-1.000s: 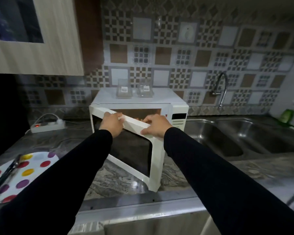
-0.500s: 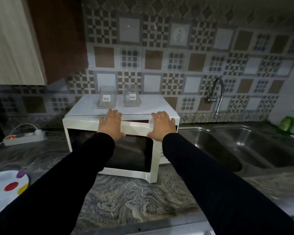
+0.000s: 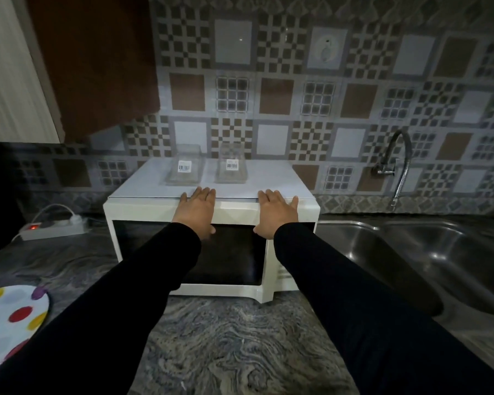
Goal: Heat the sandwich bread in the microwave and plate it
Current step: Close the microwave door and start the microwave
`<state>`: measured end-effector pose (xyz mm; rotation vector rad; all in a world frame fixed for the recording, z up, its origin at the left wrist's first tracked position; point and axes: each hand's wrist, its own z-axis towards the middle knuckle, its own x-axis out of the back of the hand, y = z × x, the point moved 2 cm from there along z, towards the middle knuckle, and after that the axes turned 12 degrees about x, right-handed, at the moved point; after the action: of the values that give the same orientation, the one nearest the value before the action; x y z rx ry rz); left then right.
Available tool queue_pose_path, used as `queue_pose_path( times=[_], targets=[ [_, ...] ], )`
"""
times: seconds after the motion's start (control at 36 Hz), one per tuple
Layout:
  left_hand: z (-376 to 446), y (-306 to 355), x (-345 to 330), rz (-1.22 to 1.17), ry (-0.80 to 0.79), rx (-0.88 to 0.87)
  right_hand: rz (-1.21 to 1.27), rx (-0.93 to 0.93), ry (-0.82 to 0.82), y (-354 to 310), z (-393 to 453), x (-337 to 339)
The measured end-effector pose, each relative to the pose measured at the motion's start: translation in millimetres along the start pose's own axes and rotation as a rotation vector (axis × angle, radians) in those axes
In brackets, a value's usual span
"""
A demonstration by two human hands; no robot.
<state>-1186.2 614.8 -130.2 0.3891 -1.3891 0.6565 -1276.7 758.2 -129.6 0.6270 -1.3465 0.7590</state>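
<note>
Both hands lie flat against the upper front of the boxy white microwave oven (image 3: 143,206), which stands on the grey marbled stone bench (image 3: 240,343) against the patterned tile wall. The left hand (image 3: 196,209) presses on the door's top band with its fingers spread and reaching over the top edge; its grip is wide and holds nothing. The right hand (image 3: 275,210) does the same further right, near the seam between the door and the control side, palm down, fingers spread, also holding nothing. Black sleeves cover both arms up to the wrists.

The microwave's dark glass door (image 3: 228,260) sits flush with the oven front along its top edge (its lower right corner juts forward slightly over the bench). The sandwich bread cannot be seen; whether it lies behind the dark glass cannot be told.

On the oven's flat top, just beyond the fingertips, stand two clear plastic containers with barcode labels (image 3: 185,165), side by side and apart from each other. At the lower left edge, a round white plate with red, yellow and purple dots (image 3: 12,320) rests on the bench, well apart from the oven. A white power strip with a red lit switch (image 3: 52,228) lies to the oven's left, and a stainless steel double sink (image 3: 411,252) with a curved wall tap (image 3: 397,163) is to its right.
</note>
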Motion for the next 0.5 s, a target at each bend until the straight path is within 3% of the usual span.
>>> queue_pose_path(
  times=[0.5],
  targets=[
    [4, -2, -10, -0.121, 0.203, -0.039, -0.117, 0.040, 0.140, -3, 7, 1]
  ],
)
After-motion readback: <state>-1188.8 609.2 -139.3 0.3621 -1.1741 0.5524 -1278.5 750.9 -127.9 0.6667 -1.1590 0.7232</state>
